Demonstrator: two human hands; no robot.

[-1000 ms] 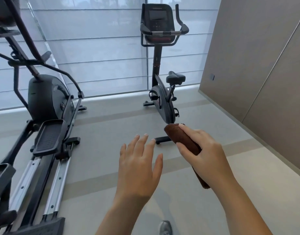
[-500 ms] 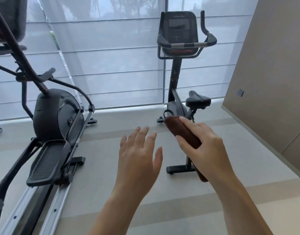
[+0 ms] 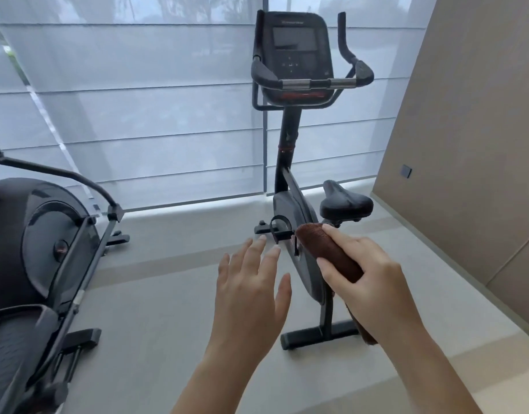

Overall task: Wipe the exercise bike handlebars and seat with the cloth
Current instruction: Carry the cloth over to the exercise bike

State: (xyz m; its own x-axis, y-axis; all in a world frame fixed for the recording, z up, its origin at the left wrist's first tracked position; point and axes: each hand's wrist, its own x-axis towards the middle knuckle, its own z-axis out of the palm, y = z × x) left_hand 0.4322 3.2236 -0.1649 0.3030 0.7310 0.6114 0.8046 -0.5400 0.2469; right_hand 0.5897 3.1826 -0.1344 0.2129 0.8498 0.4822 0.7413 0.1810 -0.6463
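A black exercise bike (image 3: 296,210) stands upright in front of the window. Its handlebars (image 3: 312,83) wrap around a dark console at the top, and its black seat (image 3: 345,201) sits lower right. My right hand (image 3: 373,282) is shut on a rolled brown cloth (image 3: 326,249), held in the air in front of the bike's body, below the seat. My left hand (image 3: 251,291) hovers beside it with fingers spread, holding nothing. Neither hand touches the bike.
A black elliptical trainer (image 3: 45,252) fills the left side, its rails reaching toward me. A beige panelled wall (image 3: 472,144) runs along the right. Blinds cover the window behind. Grey floor lies between the two machines.
The view has moved closer to the bike and tilted up, so the bike looms larger and centred. Both hands keep the same pose, the right still holding the cloth.
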